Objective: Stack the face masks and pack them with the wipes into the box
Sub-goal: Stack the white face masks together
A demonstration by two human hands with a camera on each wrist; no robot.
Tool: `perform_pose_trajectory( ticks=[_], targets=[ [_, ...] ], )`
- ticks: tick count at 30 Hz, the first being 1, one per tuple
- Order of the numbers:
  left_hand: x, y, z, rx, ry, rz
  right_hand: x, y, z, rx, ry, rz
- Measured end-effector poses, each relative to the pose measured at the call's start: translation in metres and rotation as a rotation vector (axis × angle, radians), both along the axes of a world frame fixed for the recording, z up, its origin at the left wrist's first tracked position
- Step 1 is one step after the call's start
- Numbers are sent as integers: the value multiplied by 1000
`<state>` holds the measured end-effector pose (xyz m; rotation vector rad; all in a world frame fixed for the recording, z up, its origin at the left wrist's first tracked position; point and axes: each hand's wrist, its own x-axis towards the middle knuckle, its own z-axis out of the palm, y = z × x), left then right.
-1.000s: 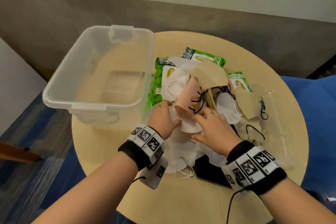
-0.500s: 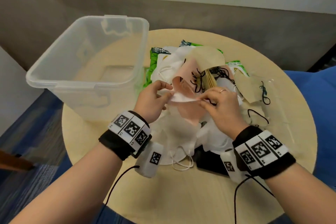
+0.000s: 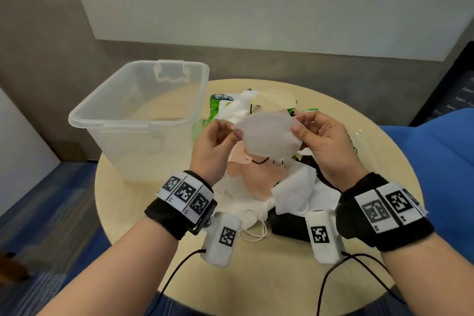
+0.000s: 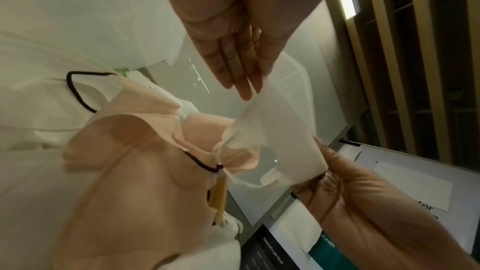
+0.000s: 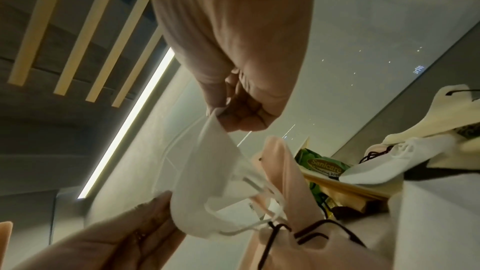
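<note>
Centrally, a white folded fabric face mask (image 3: 266,137) is held in the air above a round pale wooden table (image 3: 256,287), stretched between both hands. The left hand (image 3: 214,151) pinches the mask's left end between thumb and fingertips; the right hand (image 3: 327,147) pinches its right end in the same manner, thumb on the near face. In the right wrist view the mask's white ear loop (image 5: 249,229) hangs from its lower edge and is hooked with a black ear loop (image 5: 311,231) belonging to a pale pink fabric mask (image 5: 285,192) below.

Beneath the hands lies a loose heap of masks (image 3: 287,187), white, pink and beige, with a black item at its near edge. Green plastic packets of wipes (image 3: 218,105) lie under the far side of the heap; one packet in the right wrist view bears the brand "Sanicare" (image 5: 324,166), with smaller lettering below that is partly hidden.

A clear lidless rectangular plastic storage box (image 3: 143,120) stands on the table's left part, just beside the heap, its far latch upright.

Each wrist carries a black band (image 3: 179,202) with white square-code markers and a white camera unit. A printed panel in the left wrist view shows partial text ending ".com" (image 4: 328,243); the rest is illegible.
</note>
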<state>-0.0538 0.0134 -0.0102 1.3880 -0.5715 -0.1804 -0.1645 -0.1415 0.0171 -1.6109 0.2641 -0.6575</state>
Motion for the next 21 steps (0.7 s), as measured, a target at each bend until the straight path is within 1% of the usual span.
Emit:
perform_pose_trajectory(
  ticks=[2,4,5,7,9,11,13,15,17,18,19,21],
  targets=[
    [-7,2,1,-79,86,-27,-7,3,-1,10,-5,15],
    [-16,4,3,-115,115,-56,-14,7,-1,25,-21,34],
    [-20,5,4,-121,101,-72,-17,8,-1,27,-31,44],
    [-28,7,6,-113,15,-126,-24,9,1,35,-61,76],
    [-36,8,8,-99,-81,-206,-29,10,4,69,-101,111],
    [-43,9,11,-87,-121,-304,-32,12,8,105,-130,146],
    [-46,9,11,-49,-106,-359,-34,13,11,109,-139,188],
    [-45,8,8,-14,-73,-346,-36,12,10,105,-132,252],
    [-42,8,6,-1,-13,-333,-37,9,9,112,-129,375],
    [-40,8,4,1,25,-345,-38,7,7,92,-119,434],
    [-38,8,2,2,66,-368,-38,6,5,33,-97,471],
    [-34,8,-4,17,145,-422,-34,6,0,-189,-24,455]
  ],
)
